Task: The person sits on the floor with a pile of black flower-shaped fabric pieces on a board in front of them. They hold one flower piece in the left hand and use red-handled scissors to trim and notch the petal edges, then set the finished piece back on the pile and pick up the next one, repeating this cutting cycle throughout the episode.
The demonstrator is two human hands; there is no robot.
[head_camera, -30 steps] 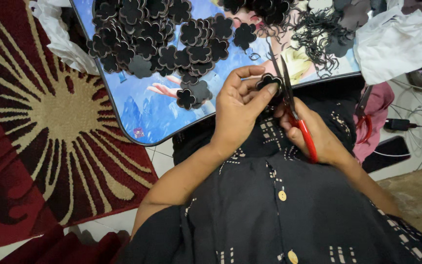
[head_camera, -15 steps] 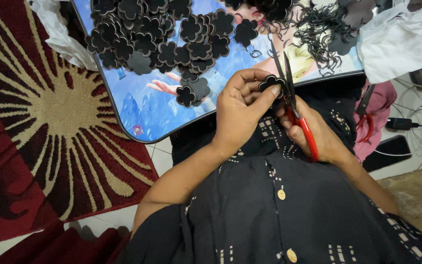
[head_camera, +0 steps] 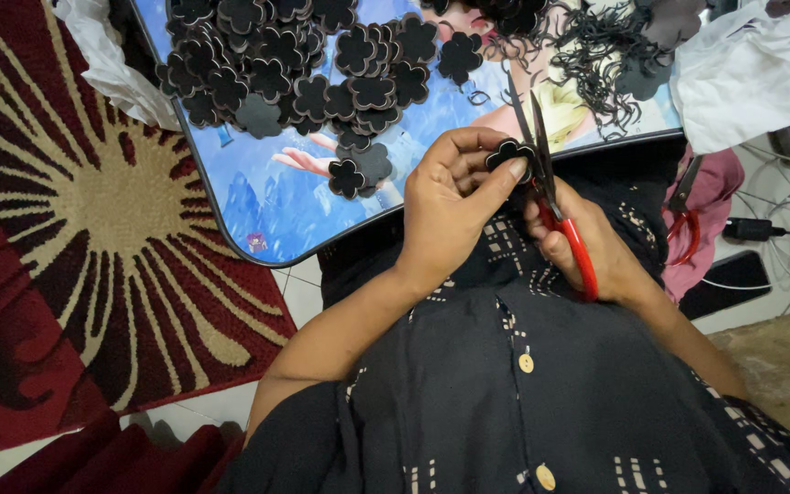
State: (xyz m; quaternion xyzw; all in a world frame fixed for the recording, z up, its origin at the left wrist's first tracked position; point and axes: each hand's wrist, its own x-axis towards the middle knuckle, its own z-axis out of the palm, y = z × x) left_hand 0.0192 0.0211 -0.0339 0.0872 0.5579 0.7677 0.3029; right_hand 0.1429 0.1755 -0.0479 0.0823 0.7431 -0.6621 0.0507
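Head view looks straight down at two bare hands working over a lap covered in black cloth with pale buttons. Left hand (head_camera: 450,206) pinches a small black flower-shaped cutout (head_camera: 507,153) between thumb and fingers (head_camera: 505,174), which are clamped on its edges and hold it up just over the near rim of the desk. Right hand (head_camera: 587,247) sits just beside it, largely hidden behind the left, its fingers closed through the red handles of a pair of scissors (head_camera: 550,197); the dark blades point up and away and lie against the right side of the cutout, slightly parted as far as can be told. Ahead lies the desk (head_camera: 258,201) — a low board with a glossy blue cartoon picture and a dark rim — carrying a heap of black flower cutouts (head_camera: 285,64) at its far left, with a couple of loose flowers (head_camera: 358,169) lying apart nearer the hands. Thin black offcut strips (head_camera: 596,46) are tangled at the far right of the board (some blur into a dark mass). White cloth (head_camera: 747,73) is crumpled at the right corner, and a second pair of red-handled scissors (head_camera: 688,220) rests on pink fabric beside the right wrist. A red rug with a cream sunburst (head_camera: 93,210) covers the floor on the left — white tiles show at its edge.
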